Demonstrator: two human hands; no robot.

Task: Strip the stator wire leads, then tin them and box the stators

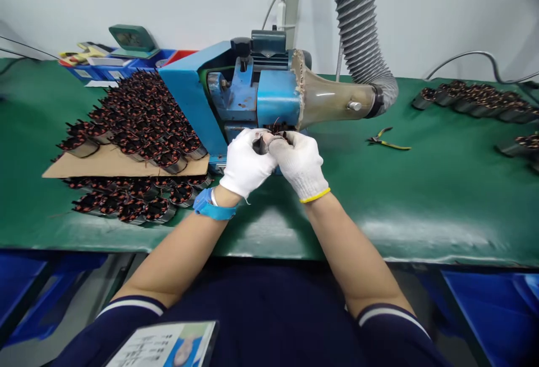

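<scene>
In white knit gloves, my left hand and my right hand meet in front of the blue machine. Between them is a motor stator, gripped from both sides with my fingers wrapped round it. Thin wires stick up from its far end, close under the machine's head. Most of its body is hidden by the gloves, and whether it touches the machine I cannot tell. A blue band circles my left wrist.
Many stators are stacked at left, layered on cardboard. More stators stand at far right. Yellow-handled cutters lie right of the machine. A ribbed grey hose joins its hood. Blue bins are at back left.
</scene>
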